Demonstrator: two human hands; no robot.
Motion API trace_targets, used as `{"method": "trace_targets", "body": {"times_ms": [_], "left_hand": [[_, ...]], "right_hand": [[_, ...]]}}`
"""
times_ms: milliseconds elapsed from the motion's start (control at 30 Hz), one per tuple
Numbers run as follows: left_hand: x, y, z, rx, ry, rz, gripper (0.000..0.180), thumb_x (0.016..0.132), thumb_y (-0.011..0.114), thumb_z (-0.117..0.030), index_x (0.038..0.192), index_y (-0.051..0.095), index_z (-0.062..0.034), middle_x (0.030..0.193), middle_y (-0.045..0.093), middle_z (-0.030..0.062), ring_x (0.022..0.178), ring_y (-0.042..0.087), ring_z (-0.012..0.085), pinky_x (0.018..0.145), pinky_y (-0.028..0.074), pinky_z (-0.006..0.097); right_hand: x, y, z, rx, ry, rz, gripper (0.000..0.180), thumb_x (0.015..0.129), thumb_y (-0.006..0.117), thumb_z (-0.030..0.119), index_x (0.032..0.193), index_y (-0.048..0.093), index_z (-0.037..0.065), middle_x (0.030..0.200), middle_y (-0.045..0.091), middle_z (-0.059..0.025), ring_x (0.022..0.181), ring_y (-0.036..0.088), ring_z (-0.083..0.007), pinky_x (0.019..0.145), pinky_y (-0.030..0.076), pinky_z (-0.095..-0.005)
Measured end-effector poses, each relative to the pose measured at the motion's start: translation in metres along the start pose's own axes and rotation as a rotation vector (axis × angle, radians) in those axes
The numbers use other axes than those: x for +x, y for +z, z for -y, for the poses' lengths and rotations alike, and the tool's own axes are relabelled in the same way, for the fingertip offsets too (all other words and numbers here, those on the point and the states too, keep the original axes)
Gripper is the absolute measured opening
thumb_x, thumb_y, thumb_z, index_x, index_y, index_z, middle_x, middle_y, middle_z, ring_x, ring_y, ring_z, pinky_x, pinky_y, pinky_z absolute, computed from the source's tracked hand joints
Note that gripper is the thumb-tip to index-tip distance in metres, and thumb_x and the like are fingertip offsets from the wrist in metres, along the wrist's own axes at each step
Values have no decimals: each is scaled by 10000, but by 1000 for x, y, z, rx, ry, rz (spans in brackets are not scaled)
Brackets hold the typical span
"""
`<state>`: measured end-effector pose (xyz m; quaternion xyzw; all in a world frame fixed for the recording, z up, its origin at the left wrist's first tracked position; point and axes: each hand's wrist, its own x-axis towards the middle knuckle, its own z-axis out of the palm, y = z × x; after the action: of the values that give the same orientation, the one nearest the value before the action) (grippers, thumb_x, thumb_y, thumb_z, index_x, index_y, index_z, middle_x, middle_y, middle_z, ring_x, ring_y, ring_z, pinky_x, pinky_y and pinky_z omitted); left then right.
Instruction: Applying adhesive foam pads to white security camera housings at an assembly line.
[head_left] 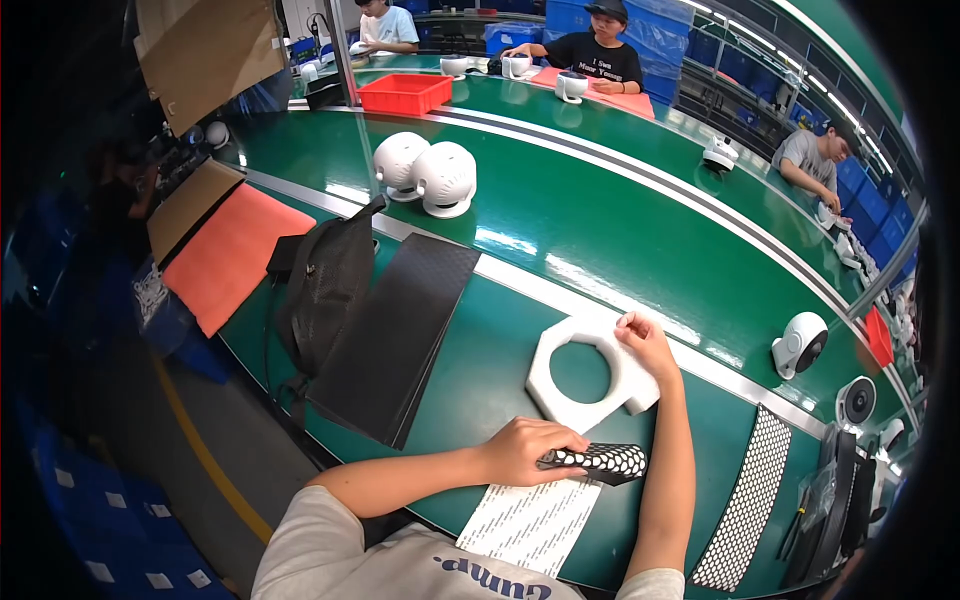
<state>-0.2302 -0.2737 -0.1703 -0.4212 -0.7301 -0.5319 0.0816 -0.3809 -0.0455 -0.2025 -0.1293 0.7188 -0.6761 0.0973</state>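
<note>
Currently, the white foam ring (pixel 578 414) lies flat on the green worktable (pixel 475 385) and serves as the reference for all positions below. The left hand (pixel 530 450) is on the near side of the ring, closed in a grip on a patterned black piece (pixel 615 460) with white hexagonal spots; the piece appears curved. The right hand (pixel 650 348) is at the far right edge of the ring, fingers curled; whether it grips the foam or only rests against it, you cannot tell.

Nearer the body than the ring, a white printed sheet (pixel 530 525) lies partly below the left hand and the patterned piece. To the right of the ring, beyond the right forearm, lies a perforated strip (pixel 745 500) with a black-and-white honeycomb pattern. To the left of the ring lie overlapping black sheets (pixel 395 335), with a black bag (pixel 325 285) beside them and an orange-red sheet (pixel 235 250) farther left.

Beyond the ring, a metal rail (pixel 520 284) separates the worktable from a glossy green surface (pixel 590 225). Two rounded white devices (pixel 446 180) stand there, to the far left of the ring, and a red tray (pixel 405 93) sits behind them.
</note>
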Motion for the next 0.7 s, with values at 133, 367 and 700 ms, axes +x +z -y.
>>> {"method": "trace_targets", "body": {"times_ms": [133,367,700], "left_hand": [[0,1,1,1,2,0,227,690,690,-168,797,577,-3,837,630,108,741,625,229,645,500,306],[2,5,3,17,14,6,234,681,696,-169,797,580,-2,838,630,107,746,625,231,653,501,309],[3,11,7,62,39,4,243,663,707,-166,798,582,-7,844,634,98,731,628,228,642,502,303]], "right_hand": [[-1,-1,1,-21,3,-30,64,765,591,46,765,527,50,727,501,57,667,449,-19,610,367,-154],[-2,-2,3,-39,8,-51,75,762,604,58,777,532,44,738,512,49,682,460,-24,624,378,-161],[-3,-5,2,-38,-7,-60,74,767,602,61,776,533,37,753,528,39,698,478,-23,641,393,-161]]}}
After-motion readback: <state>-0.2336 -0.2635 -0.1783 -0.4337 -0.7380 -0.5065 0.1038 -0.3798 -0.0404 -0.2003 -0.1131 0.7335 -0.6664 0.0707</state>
